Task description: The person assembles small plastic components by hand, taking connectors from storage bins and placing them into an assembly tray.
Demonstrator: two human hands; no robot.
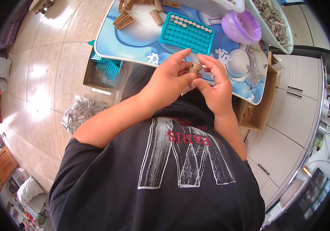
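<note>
From here, left hand (169, 79) has one small tan cylinder (195, 68) pinched by the table (134, 46) edge; right hand (216, 84) half-curled beside it, can't tell if gripping. One teal tray (186, 36), one purple bowl (246, 38) beyond.

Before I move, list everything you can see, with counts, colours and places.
Small cylinder: one, tan, in the fingers
Table: one, blue and white, ahead
Teal tray: one, teal, on table, some white discs on it
Brown pieces: several, brown, table's far left
Purple basin: one, purple, table's right
White tub: one, white, far edge
Large bin: one, pale, far right, greyish scraps inside
Cardboard boxes: two, brown, one each side
Clear bag: one, silvery contents, floor left
Cabinets: several, pale, right
Left hand: one, bare, gripping cylinder
Right hand: one, bare, beside cylinder, contact unclear
</note>
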